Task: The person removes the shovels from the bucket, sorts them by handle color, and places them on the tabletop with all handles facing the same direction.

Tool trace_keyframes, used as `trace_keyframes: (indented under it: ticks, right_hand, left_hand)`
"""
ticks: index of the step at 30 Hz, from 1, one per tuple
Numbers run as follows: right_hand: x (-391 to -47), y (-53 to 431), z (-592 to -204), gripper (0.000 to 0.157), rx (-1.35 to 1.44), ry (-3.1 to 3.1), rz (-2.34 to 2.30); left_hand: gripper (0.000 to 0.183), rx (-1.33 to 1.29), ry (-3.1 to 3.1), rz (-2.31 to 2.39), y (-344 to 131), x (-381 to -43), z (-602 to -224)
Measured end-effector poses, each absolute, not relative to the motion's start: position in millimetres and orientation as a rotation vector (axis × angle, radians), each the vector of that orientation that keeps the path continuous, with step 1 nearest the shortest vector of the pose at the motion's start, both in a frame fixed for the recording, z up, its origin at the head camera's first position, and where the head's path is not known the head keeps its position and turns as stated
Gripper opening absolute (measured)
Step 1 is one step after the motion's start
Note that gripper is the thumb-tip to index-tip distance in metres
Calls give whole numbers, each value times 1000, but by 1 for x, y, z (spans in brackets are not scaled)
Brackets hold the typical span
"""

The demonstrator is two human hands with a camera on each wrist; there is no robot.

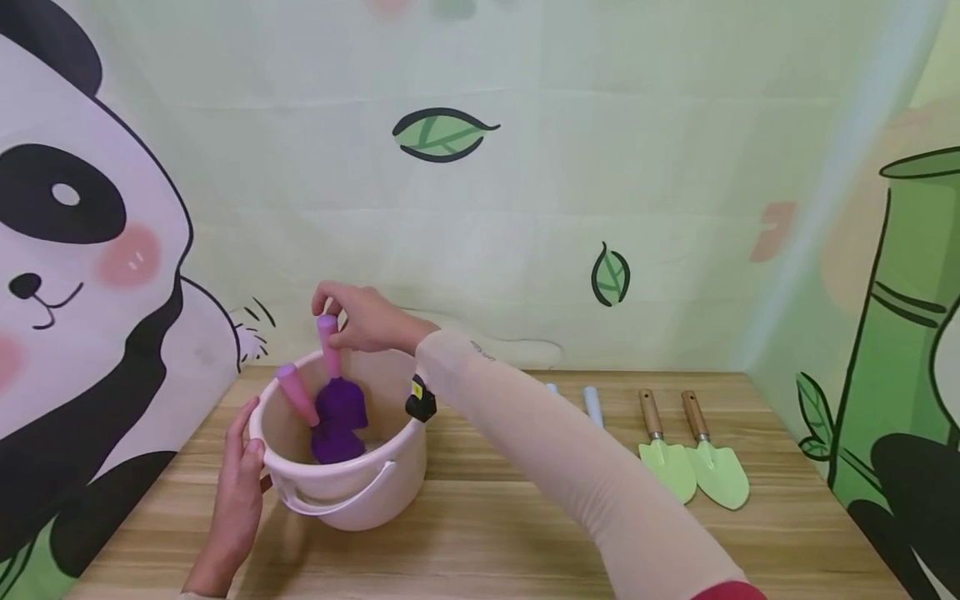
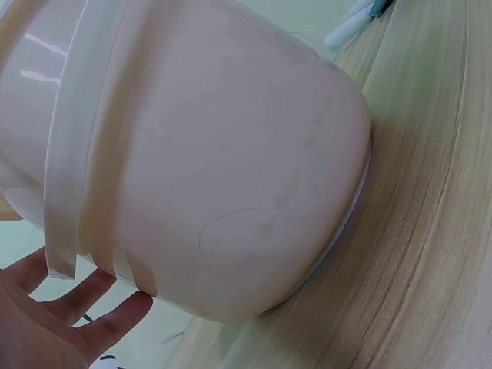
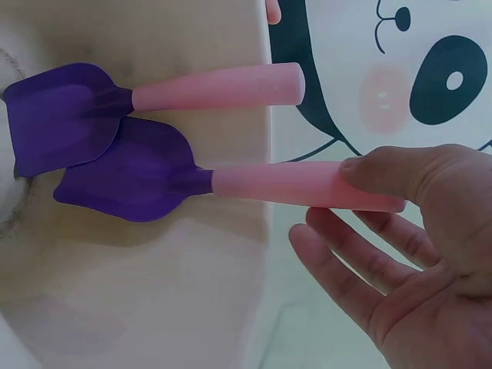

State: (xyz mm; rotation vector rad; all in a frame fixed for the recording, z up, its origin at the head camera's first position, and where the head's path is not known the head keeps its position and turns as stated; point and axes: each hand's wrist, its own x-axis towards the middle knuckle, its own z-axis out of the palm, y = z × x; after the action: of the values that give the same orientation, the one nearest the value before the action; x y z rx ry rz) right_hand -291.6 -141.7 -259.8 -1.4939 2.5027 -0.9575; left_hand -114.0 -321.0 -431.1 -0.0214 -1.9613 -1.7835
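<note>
A white bucket (image 1: 360, 500) stands on the wooden table, its handle hanging down at the front. Two hand trowels with purple blades and pink handles are in it. My right hand (image 1: 371, 318) pinches the handle of one trowel (image 3: 265, 181) near its end, thumb on one side and fingers on the other. The other trowel (image 3: 219, 86) leans against the bucket wall, its blade overlapping the held one's. At the bucket's left side, my left hand (image 1: 240, 483) grips it by the rim; its fingers (image 2: 115, 327) touch the outer wall just below the rim.
To the right lie two trowels with light green blades (image 1: 722, 475) and wooden handles. Two light blue handles (image 1: 592, 406) show beside them, the rest hidden behind my right sleeve (image 1: 555, 450). A printed cloth (image 1: 525, 208) with a panda and leaves hangs behind the table.
</note>
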Motion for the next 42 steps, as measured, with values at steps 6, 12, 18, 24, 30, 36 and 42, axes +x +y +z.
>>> trace_keyframes:
  ticks: [6,12,18,24,30,36,42]
  right_hand:
    - [-290,-139,-259,30,-1489,2488,-1053]
    - [-286,-136,-257,29,-1490,2476,-1122]
    - [-282,-130,-253,29,-1503,2495,-1199]
    - [-281,-122,-247,28,-1554,2496,-1276]
    - [-278,-112,-240,29,-1568,2517,-1353]
    - [-277,-103,-235,30,-1597,2528,-1479]
    - [-275,-89,-229,29,-1639,2485,-1633]
  left_hand:
    - [55,-22,-1963,-1784,-321,-114,-431]
    - [54,-19,-1962,-1784,-321,-114,-430]
    - [54,-9,-1966,-1774,-319,-113,-429]
    - [54,-20,-1958,-1771,-318,-113,-428]
    - [55,-9,-1952,-1772,-318,-113,-429]
    - [55,-3,-1957,-1774,-317,-114,-428]
    - [55,-11,-1960,-1780,-317,-113,-429]
